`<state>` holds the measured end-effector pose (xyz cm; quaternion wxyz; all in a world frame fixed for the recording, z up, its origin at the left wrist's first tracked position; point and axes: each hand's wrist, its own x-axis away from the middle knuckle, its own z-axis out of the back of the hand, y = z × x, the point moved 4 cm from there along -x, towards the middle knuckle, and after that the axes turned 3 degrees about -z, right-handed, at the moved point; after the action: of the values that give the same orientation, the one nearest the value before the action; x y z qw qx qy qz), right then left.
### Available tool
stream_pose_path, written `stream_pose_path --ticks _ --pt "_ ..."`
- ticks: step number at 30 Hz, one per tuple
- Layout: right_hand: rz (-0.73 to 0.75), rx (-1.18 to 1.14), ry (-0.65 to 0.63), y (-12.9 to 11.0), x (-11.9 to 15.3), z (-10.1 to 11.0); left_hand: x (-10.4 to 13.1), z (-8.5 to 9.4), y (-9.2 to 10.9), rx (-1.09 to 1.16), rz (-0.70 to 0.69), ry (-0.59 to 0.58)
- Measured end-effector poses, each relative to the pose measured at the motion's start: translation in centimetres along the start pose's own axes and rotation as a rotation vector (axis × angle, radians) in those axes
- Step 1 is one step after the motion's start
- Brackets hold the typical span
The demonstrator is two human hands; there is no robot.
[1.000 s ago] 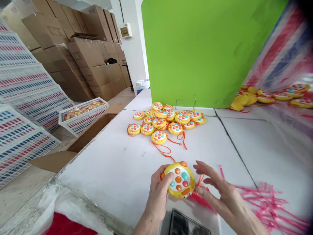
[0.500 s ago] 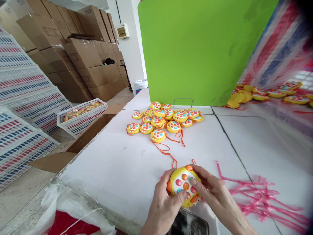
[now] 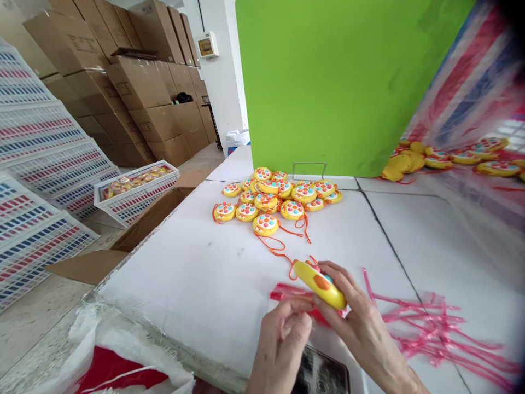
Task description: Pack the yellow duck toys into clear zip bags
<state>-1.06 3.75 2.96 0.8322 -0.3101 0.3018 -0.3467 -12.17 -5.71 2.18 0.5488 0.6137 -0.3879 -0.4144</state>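
Observation:
My right hand [image 3: 355,306] grips a round yellow toy [image 3: 322,284] by its edge, tilted so its yellow rim and an orange spot face me. Coloured bumps show on its far side, and an orange cord [image 3: 293,269] lies beside it. Just left of the toy, my left hand [image 3: 283,334] has its fingers curled in, thumb near the index finger. Whatever they may pinch is too small to make out. Under the hands lies pink-red plastic [image 3: 283,291]. A dark, flat, shiny object [image 3: 322,372] is partly covered by my wrists.
Several matching yellow toys [image 3: 266,202] are heaped before a green board [image 3: 328,82]. Pink plastic strips [image 3: 443,328] lie on the right of the white table [image 3: 197,273]. More toys [image 3: 463,157] sit at far right. Left are an open carton [image 3: 143,224], baskets [image 3: 53,131] and stacked boxes [image 3: 143,87].
The toy was held face up in both hands. Now it is tipped up in my right hand, and my left hand has come off it, fingers curled.

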Motion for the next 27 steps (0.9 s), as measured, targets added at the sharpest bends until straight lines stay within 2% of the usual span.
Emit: stream_pose_path --ticks 5,9,11,14,19,22,27 --pt "-0.265 -0.314 0.132 2.5 -0.9 1.7 1.4 -1.0 -3.3 -0.737 -0.363 -0.134" --pt "-0.313 -0.627 0.199 3.2 -0.9 2.1 1.7 -2.5 -5.9 -1.075 -0.33 -0.278" --pt "-0.345 -0.709 0.164 3.3 -0.4 1.7 1.6 -2.7 -6.3 -1.167 -0.328 -0.266" --pt "-0.498 -0.778 0.078 3.6 1.4 0.5 1.4 -2.7 -6.6 -1.221 -0.338 -0.214" --pt "-0.687 -1.092 0.109 3.9 3.8 -1.1 1.3 -2.8 -6.7 -1.193 -0.365 -0.237" --pt "-0.744 -1.145 0.115 4.6 4.7 -1.2 1.2 -2.8 -5.9 -1.132 -0.391 -0.254" --pt "-0.753 -1.037 0.117 5.3 5.6 -0.1 0.7 -2.2 -5.2 -0.995 -0.21 -0.27"
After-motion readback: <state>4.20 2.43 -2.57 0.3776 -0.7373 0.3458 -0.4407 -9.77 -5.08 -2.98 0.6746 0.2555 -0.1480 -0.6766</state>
